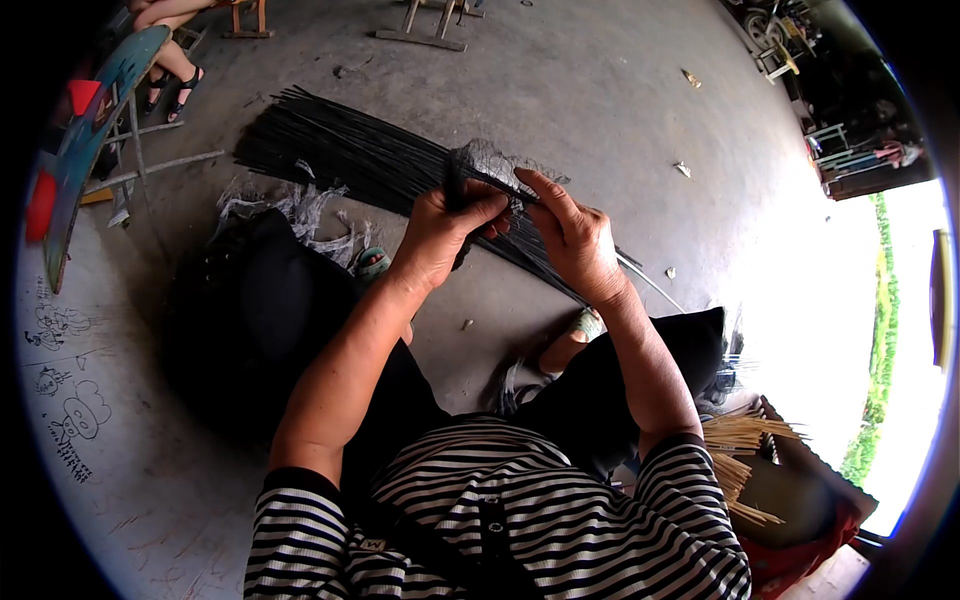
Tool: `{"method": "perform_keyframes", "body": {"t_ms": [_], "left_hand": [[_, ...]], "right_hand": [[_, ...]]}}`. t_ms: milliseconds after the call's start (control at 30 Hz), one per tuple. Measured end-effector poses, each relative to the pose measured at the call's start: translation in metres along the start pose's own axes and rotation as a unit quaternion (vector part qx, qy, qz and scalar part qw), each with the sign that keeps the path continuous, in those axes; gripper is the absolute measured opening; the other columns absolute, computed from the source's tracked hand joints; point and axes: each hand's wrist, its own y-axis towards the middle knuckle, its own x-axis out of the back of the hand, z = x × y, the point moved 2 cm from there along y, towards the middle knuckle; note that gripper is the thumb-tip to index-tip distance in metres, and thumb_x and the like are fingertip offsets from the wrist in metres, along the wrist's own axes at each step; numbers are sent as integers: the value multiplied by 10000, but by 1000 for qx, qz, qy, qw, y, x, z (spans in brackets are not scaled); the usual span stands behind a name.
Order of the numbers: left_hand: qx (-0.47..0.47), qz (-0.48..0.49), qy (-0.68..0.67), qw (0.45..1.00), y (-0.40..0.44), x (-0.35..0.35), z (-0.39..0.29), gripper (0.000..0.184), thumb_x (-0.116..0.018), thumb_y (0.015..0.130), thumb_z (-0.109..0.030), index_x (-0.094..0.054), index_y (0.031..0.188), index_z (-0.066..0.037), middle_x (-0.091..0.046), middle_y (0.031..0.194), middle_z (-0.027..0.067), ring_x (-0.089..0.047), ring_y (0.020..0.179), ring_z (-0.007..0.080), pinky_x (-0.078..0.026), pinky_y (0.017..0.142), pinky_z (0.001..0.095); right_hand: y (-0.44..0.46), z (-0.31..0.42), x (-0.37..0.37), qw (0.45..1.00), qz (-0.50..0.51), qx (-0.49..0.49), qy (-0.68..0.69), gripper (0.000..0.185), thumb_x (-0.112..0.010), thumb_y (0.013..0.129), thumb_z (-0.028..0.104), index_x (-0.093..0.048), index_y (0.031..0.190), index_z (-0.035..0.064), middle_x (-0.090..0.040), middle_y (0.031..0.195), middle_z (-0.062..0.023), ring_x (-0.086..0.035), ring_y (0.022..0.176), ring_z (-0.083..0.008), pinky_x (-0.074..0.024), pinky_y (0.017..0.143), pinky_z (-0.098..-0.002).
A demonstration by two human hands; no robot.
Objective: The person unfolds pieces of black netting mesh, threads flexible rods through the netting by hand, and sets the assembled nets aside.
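My left hand [445, 230] is closed on a dark strip-like piece [455, 185] that sticks up past the thumb. Fingers bent, my right hand [578, 232] pinches the same dark piece at its right side, with the index finger stretched along the top. The small details between the fingertips are too dark to make out. Just beyond the hands is a crumpled, shiny clear plastic wrap [485, 158]. Under them, a bundle of long thin black strips [340, 145] lies slantwise across the concrete floor.
Shredded clear plastic [300, 212] lies left of my feet. A folding table [110, 110] and a seated person's legs [175, 65] are at the upper left. Light-coloured sticks [745, 450] stand in a container at my right. A wooden stool [425, 30] stands ahead.
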Motion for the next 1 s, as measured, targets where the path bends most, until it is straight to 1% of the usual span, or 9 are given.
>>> {"method": "perform_keyframes", "body": {"t_ms": [200,300,467,567,667,767,867,967,1000], "left_hand": [[-2,1,10,1000,0,1,-1,90,-670,823,-143,-652,801,-57,-627,715,31,-579,680,122,-440,652,271],[0,2,-1,1000,1,4,2,91,-659,836,-99,-670,881,-21,-656,745,41,-618,682,104,-477,622,216],[-2,-6,-36,999,1,6,2,109,-664,833,-100,-665,894,-10,-657,770,52,-627,685,121,-484,620,224],[-2,-15,-48,999,2,7,2,110,-667,832,-104,-665,891,-11,-658,778,54,-628,682,125,-486,619,227],[-5,-10,-53,999,3,9,3,108,-670,831,-108,-665,886,-15,-658,779,51,-628,681,125,-488,622,229],[-10,-2,-59,998,3,10,4,106,-673,829,-111,-666,881,-19,-658,778,47,-629,681,124,-491,624,231],[-4,-9,-60,998,2,9,1,104,-673,829,-112,-666,879,-21,-657,777,43,-629,679,123,-492,625,230],[-3,-13,-56,998,1,9,0,106,-673,830,-113,-666,879,-20,-656,775,42,-629,678,124,-494,624,230],[-4,-13,-55,998,1,9,0,107,-673,830,-113,-666,880,-19,-656,774,42,-629,678,124,-495,624,229]], "right_hand": [[-1,0,-1,1000,5,0,-2,412,-561,853,22,-524,1247,135,-650,846,-134,-656,680,-242,-522,601,-328],[-2,-2,-1,1000,4,0,-9,417,-561,851,17,-520,1250,129,-653,850,-129,-654,669,-234,-520,592,-325],[-3,-3,0,1000,8,-7,-12,416,-560,848,12,-522,1245,128,-658,862,-122,-654,663,-227,-519,589,-323],[-3,-4,1,1000,7,4,-22,440,-607,827,34,-503,1242,138,-659,876,-131,-663,738,-283,-546,607,-343],[-3,-4,1,1000,11,-19,-13,422,-613,824,38,-524,1223,143,-661,891,-124,-663,735,-277,-546,609,-336],[-3,-8,0,1000,-18,20,-8,403,-615,824,37,-545,1204,151,-662,896,-117,-661,725,-272,-541,601,-332],[-3,-7,0,999,-28,25,-13,379,-615,827,37,-568,1184,154,-657,861,-105,-654,697,-265,-533,587,-329],[-3,-7,3,1000,6,-20,-17,324,-551,848,-38,-600,1146,82,-669,984,-111,-673,810,-209,-536,657,-282],[-3,-6,3,999,11,-28,-17,323,-550,849,-39,-603,1144,82,-670,976,-110,-672,801,-204,-537,657,-278]]}}
